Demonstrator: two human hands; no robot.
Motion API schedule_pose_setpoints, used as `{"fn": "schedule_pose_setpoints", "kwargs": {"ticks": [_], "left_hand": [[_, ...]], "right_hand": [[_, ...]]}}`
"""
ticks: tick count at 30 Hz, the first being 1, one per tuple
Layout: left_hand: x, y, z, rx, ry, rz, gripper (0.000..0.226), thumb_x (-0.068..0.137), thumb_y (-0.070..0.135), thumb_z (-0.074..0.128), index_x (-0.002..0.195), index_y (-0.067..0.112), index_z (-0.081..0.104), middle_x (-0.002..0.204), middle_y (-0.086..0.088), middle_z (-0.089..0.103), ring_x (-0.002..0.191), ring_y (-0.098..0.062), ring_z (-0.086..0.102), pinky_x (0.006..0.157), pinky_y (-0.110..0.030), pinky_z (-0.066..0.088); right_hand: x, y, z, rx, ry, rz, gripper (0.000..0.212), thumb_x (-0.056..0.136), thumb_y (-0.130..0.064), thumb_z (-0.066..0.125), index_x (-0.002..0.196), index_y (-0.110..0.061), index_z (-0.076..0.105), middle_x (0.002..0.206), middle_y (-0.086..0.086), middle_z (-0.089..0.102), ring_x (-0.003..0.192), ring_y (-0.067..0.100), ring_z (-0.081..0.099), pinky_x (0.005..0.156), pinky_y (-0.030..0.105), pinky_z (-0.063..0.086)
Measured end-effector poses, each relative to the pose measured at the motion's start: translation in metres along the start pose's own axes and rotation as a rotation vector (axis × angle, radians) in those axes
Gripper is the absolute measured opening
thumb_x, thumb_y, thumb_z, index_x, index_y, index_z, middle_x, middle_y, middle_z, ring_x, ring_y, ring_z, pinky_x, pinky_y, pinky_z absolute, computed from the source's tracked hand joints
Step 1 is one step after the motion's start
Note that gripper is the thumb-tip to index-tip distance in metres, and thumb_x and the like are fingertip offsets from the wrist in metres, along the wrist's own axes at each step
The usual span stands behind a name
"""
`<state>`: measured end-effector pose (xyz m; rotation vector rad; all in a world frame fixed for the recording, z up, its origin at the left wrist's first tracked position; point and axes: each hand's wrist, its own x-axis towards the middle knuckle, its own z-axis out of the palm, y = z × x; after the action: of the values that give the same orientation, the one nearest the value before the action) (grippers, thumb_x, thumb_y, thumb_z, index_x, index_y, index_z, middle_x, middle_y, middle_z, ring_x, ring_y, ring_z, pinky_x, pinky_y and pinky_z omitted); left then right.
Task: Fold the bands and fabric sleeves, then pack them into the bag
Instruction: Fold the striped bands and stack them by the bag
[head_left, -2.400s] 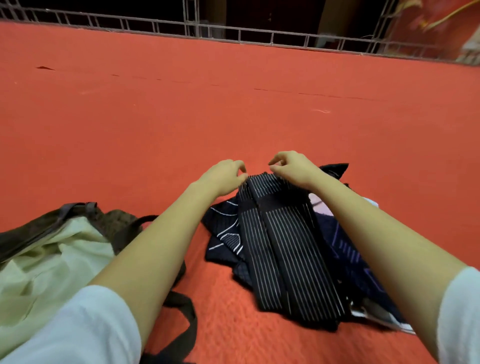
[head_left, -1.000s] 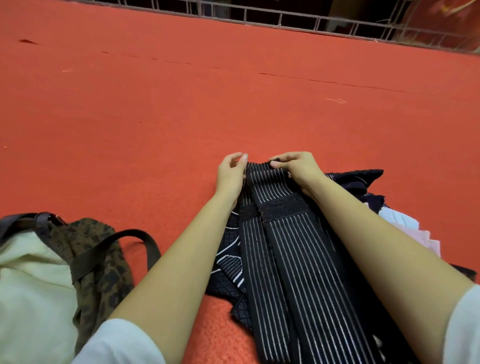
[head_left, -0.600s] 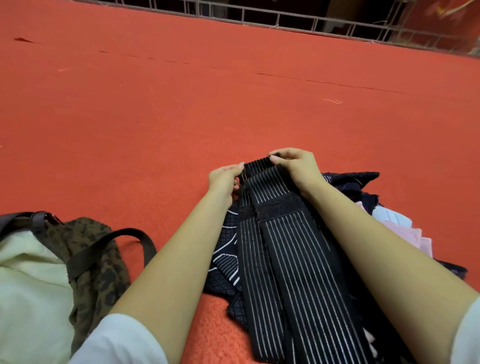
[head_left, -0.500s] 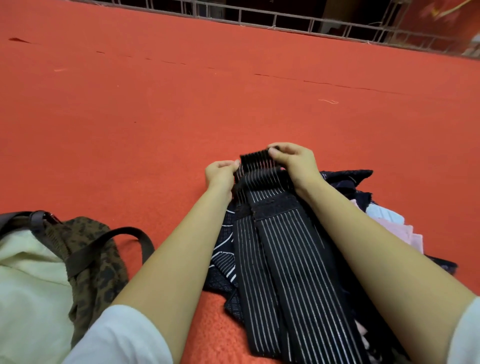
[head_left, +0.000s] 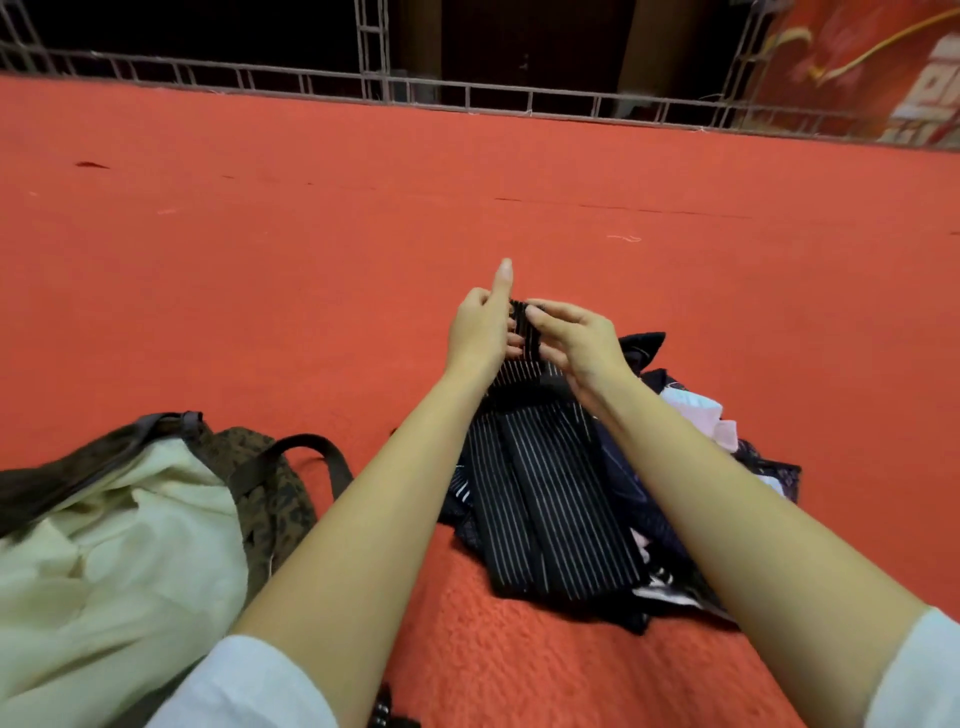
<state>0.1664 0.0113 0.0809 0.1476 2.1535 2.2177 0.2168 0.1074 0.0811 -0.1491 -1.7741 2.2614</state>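
On the far left a mottled brown bag (head_left: 270, 499) lay slumped on the red carpet (head_left: 311, 249), its mouth open towards the person. Pale cream cloth (head_left: 104, 551) filled the opening; whether that was lining or something packed inside, I could not tell. A dark strap (head_left: 317, 449) looped out from the bag's right side onto the carpet.

Next along, the left hand (head_left: 478, 332) was held out in front of the person, thumb pointing straight up and fingers curled round the far end of a black band (head_left: 545, 509) with thin white stripes. That end stood up off the floor between the two hands. The rest of the band ran back towards the person, lying flat on top of a heap of clothes. The right hand (head_left: 584, 340) faced the left one closely, its fingers and thumb bent in and pinching the same end of the band from the other side.

Under and to the right of the band lay the dark blue fabric sleeves (head_left: 769, 475), bunched loosely, with pale pink and white cloth (head_left: 701, 415) showing among them. Bag and heap sat apart, the person's left arm between them. A metal railing (head_left: 467, 101) edged the carpet at the back.
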Motion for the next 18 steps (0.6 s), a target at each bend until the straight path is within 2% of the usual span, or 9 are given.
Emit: {"fn": "schedule_pose_setpoints", "kwargs": {"ticks": [2,4,8,10,12,13,15,17,18], "left_hand": [[-0.018,0.002,-0.004,0.006,-0.011,-0.025,0.038,0.089,0.047,0.058,0.081,0.013,0.043,0.077,-0.005,0.056,0.057,-0.016,0.057,0.051,-0.027,0.051],[-0.038,0.002,-0.009,0.015,-0.002,-0.050,0.036,0.086,0.040,0.065,0.082,0.013,0.041,0.080,-0.007,0.057,0.060,-0.017,0.058,0.056,-0.028,0.054],[-0.078,0.001,-0.019,0.002,-0.035,-0.112,0.024,0.090,0.015,0.059,0.071,0.010,0.045,0.063,-0.005,0.051,0.055,-0.016,0.051,0.048,-0.019,0.048],[-0.097,-0.003,-0.026,0.015,-0.033,-0.110,0.023,0.088,0.001,0.051,0.068,0.010,0.045,0.068,-0.008,0.051,0.064,-0.021,0.054,0.053,-0.021,0.050],[-0.115,-0.007,-0.034,0.038,-0.025,-0.062,0.018,0.086,-0.005,0.052,0.084,0.012,0.048,0.080,-0.006,0.054,0.073,-0.020,0.058,0.061,-0.025,0.051],[-0.125,-0.007,-0.037,0.020,-0.043,-0.029,0.025,0.086,-0.007,0.051,0.096,0.015,0.048,0.080,-0.003,0.056,0.069,-0.016,0.059,0.060,-0.023,0.050],[-0.146,-0.006,-0.043,-0.028,-0.126,0.045,0.040,0.088,-0.012,0.045,0.110,0.021,0.050,0.080,0.002,0.058,0.067,-0.008,0.060,0.061,-0.021,0.051],[-0.165,-0.004,-0.046,-0.020,-0.202,0.106,0.041,0.089,-0.012,0.040,0.105,0.020,0.060,0.092,0.003,0.062,0.083,-0.012,0.060,0.068,-0.023,0.052],[-0.174,-0.003,-0.048,-0.020,-0.221,0.117,0.039,0.090,-0.010,0.040,0.101,0.019,0.063,0.096,0.001,0.064,0.086,-0.014,0.060,0.068,-0.023,0.051]], "right_hand": [[-0.021,-0.002,0.003,0.052,-0.014,0.045,0.014,0.094,-0.010,0.052,0.101,-0.005,0.063,0.079,0.000,0.071,0.073,0.009,0.067,0.068,0.020,0.051],[-0.041,-0.003,0.003,0.083,-0.027,0.111,0.028,0.098,-0.018,0.042,0.112,-0.003,0.061,0.089,0.002,0.067,0.084,0.010,0.063,0.078,0.022,0.047],[-0.086,0.003,-0.001,0.130,-0.065,0.160,0.034,0.101,-0.019,0.030,0.119,-0.004,0.055,0.099,0.007,0.064,0.092,0.014,0.061,0.089,0.026,0.046],[-0.106,0.009,-0.006,0.100,0.056,0.104,0.029,0.100,-0.015,0.033,0.120,-0.006,0.053,0.091,0.007,0.060,0.080,0.015,0.061,0.076,0.024,0.053],[-0.126,0.015,-0.013,-0.094,0.188,0.108,0.032,0.101,-0.018,0.036,0.127,-0.006,0.051,0.075,0.002,0.050,0.059,0.013,0.054,0.056,0.022,0.052],[-0.137,0.019,-0.016,-0.172,0.172,0.154,0.038,0.101,-0.026,0.037,0.134,-0.009,0.046,0.072,0.003,0.051,0.052,0.013,0.054,0.049,0.023,0.051],[-0.160,0.025,-0.014,-0.182,-0.013,0.254,0.053,0.101,-0.046,0.030,0.147,-0.021,0.027,0.077,0.009,0.064,0.051,0.019,0.064,0.048,0.025,0.054],[-0.179,0.029,-0.008,-0.102,-0.163,0.244,0.055,0.098,-0.054,0.022,0.150,-0.036,0.013,0.102,0.012,0.069,0.072,0.026,0.071,0.060,0.029,0.058],[-0.184,0.030,-0.005,-0.032,-0.172,0.197,0.053,0.099,-0.052,0.022,0.149,-0.042,0.008,0.116,0.010,0.065,0.084,0.026,0.071,0.069,0.030,0.058]]}}
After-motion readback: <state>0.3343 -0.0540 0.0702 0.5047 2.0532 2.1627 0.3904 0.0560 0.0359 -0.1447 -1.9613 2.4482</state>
